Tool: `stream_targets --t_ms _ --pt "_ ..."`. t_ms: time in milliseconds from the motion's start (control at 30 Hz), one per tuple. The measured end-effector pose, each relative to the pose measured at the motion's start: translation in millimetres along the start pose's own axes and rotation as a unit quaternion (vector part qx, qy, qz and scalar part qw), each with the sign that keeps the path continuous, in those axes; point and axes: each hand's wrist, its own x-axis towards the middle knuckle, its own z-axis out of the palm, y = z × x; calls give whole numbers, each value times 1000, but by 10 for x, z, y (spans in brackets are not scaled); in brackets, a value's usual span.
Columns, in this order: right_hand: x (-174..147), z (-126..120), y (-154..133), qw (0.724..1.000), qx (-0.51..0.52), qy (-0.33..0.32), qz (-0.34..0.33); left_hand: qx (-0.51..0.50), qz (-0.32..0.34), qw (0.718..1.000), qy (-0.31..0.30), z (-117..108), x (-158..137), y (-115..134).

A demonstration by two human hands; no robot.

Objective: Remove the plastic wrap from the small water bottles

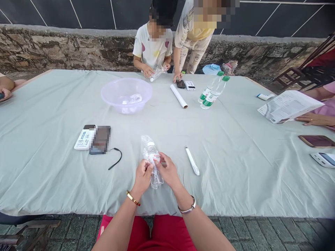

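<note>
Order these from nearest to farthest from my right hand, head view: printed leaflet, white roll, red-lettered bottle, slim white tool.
1. Red-lettered bottle: touched by the right hand.
2. Slim white tool: to the hand's right, lying apart.
3. White roll: ahead, farther off.
4. Printed leaflet: far right.

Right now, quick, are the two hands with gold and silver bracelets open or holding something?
Left hand: closed, holding the clear, wrapped, white-labelled plastic bottle.
Right hand: curled, holding the same bottle's other side.

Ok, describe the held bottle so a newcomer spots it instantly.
Find the pale green cloth-covered table. At its near side, the left hand and right hand hold a clear plastic bottle. Red label lettering sets it apart from two clear plastic green-capped bottles.
</note>
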Motion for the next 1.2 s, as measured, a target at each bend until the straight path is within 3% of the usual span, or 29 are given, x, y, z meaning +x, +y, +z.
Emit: stream_targets --t_ms 133,233,367,467,567,667,767,967,1033,1133,1200 --pt "88 128 -181 997 5 -43 58 -84 -28 996 10 -28 3 -31" --pt "107 124 -195 999 8 -13 52 -93 -46 993 49 -11 -3 -33" --pt "96 153 -253 997 -65 22 46 -53 -95 987 115 28 22 40" --pt "79 186 -286 994 -96 20 52 -100 -116 976 152 37 80 87" --pt "-5 155 -240 999 -45 29 -8 -143 -122 969 158 20 132 96" --pt "-154 52 -182 996 -9 -6 -92 -151 -125 968 158 2 146 89" --pt "-272 -64 -208 985 -90 -65 -131 -148 -115 970 153 7 134 93" --pt "-296 -163 -434 955 -245 -111 -124 -158 -109 972 133 54 117 123" --pt "-302 -158 -497 963 -209 -144 -95 -157 -110 973 131 59 118 122" --pt "-333 -163 -531 978 -73 -193 -38 -159 -102 972 141 42 131 118" --pt "-344 -192 -520 965 13 -261 -29 -190 -112 965 143 14 150 116"
